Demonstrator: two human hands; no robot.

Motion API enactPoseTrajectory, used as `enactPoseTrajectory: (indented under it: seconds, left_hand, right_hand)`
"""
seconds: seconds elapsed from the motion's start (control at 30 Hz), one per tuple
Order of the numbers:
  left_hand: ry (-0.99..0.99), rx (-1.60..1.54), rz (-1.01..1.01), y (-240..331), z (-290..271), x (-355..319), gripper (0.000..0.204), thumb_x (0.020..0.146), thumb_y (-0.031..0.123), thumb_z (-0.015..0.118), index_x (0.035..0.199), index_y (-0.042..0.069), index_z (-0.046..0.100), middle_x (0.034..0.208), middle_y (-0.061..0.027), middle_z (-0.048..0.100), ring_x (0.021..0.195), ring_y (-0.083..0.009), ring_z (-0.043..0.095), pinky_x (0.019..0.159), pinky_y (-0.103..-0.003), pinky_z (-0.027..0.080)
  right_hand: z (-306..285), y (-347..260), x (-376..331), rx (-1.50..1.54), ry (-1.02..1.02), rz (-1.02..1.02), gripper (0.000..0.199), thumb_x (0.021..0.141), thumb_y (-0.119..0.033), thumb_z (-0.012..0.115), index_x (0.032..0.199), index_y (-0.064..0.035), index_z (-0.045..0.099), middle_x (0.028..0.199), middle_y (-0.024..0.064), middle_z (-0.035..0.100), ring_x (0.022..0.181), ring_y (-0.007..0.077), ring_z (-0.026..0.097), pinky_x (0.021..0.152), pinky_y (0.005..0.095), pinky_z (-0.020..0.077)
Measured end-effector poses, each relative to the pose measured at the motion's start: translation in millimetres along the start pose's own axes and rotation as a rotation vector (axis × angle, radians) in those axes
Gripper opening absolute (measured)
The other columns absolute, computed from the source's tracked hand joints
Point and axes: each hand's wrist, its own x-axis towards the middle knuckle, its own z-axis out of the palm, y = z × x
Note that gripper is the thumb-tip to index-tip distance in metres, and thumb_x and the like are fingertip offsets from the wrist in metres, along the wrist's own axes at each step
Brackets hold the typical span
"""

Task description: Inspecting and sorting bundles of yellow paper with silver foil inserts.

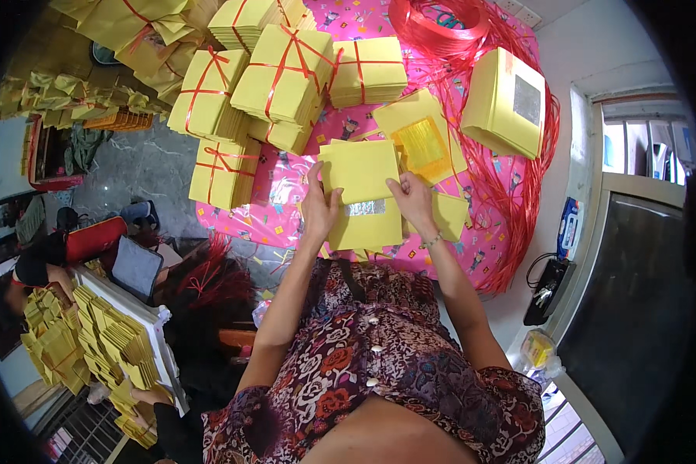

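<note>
My left hand [319,207] grips the left edge of a stack of yellow joss paper [359,168], thumb along its near edge. My right hand [414,203] holds the stack's lower right corner, thumb on top. Beneath its near edge lies another yellow sheet with a silver foil patch [365,208], partly covered. Just beyond my right hand, a sheet with a gold-orange foil patch [423,147] lies tilted on the pink patterned tablecloth [274,224].
Bundles of yellow paper tied with red ribbon [282,77] are piled at the far left. A loose stack with a silver patch [506,104] stands far right, beside red ribbon strands [530,209]. At lower left, a person's hand [151,396] touches yellow paper on a white table [165,348].
</note>
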Motion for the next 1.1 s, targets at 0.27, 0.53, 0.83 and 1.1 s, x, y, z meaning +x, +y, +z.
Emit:
enactPoseTrajectory:
  seconds: [0.27, 0.53, 0.83, 1.1]
  left_hand:
    - [-0.025, 0.084, -0.034, -4, 1, 2, 0.043, 0.083, 0.012, 0.066, 0.12, 0.011, 0.043, 0.072, -0.0093, 0.054, 0.061, -0.0234, 0.057, 0.056, -0.036, 0.045]
    - [-0.012, 0.1, -0.027, 0, -1, 2, 0.042, 0.084, 0.013, 0.065, 0.12, 0.011, 0.044, 0.073, -0.0159, 0.061, 0.066, -0.0304, 0.064, 0.06, -0.04, 0.049]
    - [-0.037, 0.063, -0.075, -8, 0, 4, 0.043, 0.083, 0.016, 0.065, 0.122, 0.013, 0.046, 0.08, -0.0086, 0.06, 0.065, -0.0209, 0.06, 0.059, -0.034, 0.048]
    - [-0.056, 0.041, -0.125, -11, 0, 6, 0.043, 0.083, 0.016, 0.066, 0.122, 0.014, 0.047, 0.081, -0.0068, 0.06, 0.065, -0.0175, 0.058, 0.059, -0.032, 0.047]
  right_hand:
    - [1, 4, 1, -0.008, 0.011, -0.018, 0.033, 0.082, -0.032, 0.067, 0.074, -0.0024, 0.054, 0.058, 0.0066, 0.054, 0.053, 0.021, 0.052, 0.054, 0.0367, 0.0413]
    - [0, 0, 0, 0.006, -0.008, 0.008, 0.033, 0.082, -0.032, 0.066, 0.074, -0.0024, 0.053, 0.06, 0.0066, 0.054, 0.055, 0.0206, 0.052, 0.055, 0.0369, 0.0413]
    - [2, 5, 2, 0.002, -0.012, 0.007, 0.034, 0.082, -0.033, 0.067, 0.074, -0.0028, 0.054, 0.06, 0.0068, 0.053, 0.055, 0.0216, 0.052, 0.055, 0.0372, 0.0415]
    - [4, 6, 3, -0.021, 0.007, -0.018, 0.035, 0.082, -0.034, 0.066, 0.072, -0.0029, 0.053, 0.059, 0.0077, 0.053, 0.054, 0.0236, 0.052, 0.054, 0.0387, 0.0406]
